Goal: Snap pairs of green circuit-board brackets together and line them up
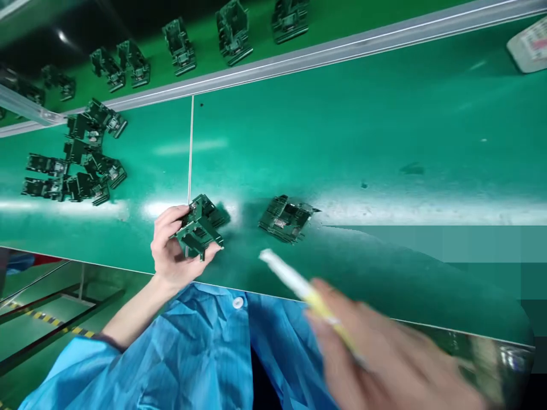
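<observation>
My left hand (173,247) grips a dark green plastic part (200,225) just above the green table's near edge, fingers and thumb closed around it. To its right, a second dark green part (285,218) lies on the table (363,131), untouched. My right hand (380,353) is low and close to the camera, blurred by motion. It holds a slim white and yellow pen-like tool (294,282) whose tip points up-left toward the lying part.
A pile of several similar dark parts (77,162) lies at the left of the table. More parts (233,28) ride in a row on the belt beyond a metal rail (342,51). A white object (530,45) sits at top right.
</observation>
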Action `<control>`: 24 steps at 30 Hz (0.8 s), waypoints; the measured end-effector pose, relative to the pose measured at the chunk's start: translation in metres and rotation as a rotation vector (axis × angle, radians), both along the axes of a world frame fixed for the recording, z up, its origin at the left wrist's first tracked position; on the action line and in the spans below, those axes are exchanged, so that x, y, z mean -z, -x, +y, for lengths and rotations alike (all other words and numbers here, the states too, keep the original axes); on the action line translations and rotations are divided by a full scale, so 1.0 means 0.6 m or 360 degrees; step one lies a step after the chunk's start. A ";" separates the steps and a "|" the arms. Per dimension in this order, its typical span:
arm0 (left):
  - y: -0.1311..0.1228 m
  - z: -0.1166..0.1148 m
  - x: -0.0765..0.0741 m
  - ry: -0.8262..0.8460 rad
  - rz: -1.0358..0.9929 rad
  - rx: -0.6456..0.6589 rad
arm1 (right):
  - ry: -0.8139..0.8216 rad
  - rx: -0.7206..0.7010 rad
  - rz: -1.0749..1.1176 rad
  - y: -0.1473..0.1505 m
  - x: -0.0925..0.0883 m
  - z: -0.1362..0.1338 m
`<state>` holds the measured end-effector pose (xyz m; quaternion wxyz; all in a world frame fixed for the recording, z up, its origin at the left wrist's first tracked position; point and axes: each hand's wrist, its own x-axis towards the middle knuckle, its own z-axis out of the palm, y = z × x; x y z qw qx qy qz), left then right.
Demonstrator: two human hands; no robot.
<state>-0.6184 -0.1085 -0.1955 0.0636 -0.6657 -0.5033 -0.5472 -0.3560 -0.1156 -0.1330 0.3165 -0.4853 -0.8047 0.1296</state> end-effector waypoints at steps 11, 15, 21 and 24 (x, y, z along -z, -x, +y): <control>-0.013 -0.001 -0.011 -0.0139 0.0048 -0.0123 | -0.0360 -0.0448 0.0093 0.101 0.011 -0.025; -0.010 -0.001 -0.009 -0.0156 0.0053 -0.0146 | -0.0389 -0.0411 0.0076 0.123 0.011 -0.033; -0.002 -0.004 -0.007 -0.0162 0.0089 -0.0160 | -0.0366 -0.0397 0.0067 0.131 0.004 -0.042; -0.001 -0.007 -0.007 -0.0157 0.0111 -0.0172 | -0.0366 -0.0388 0.0066 0.135 0.001 -0.040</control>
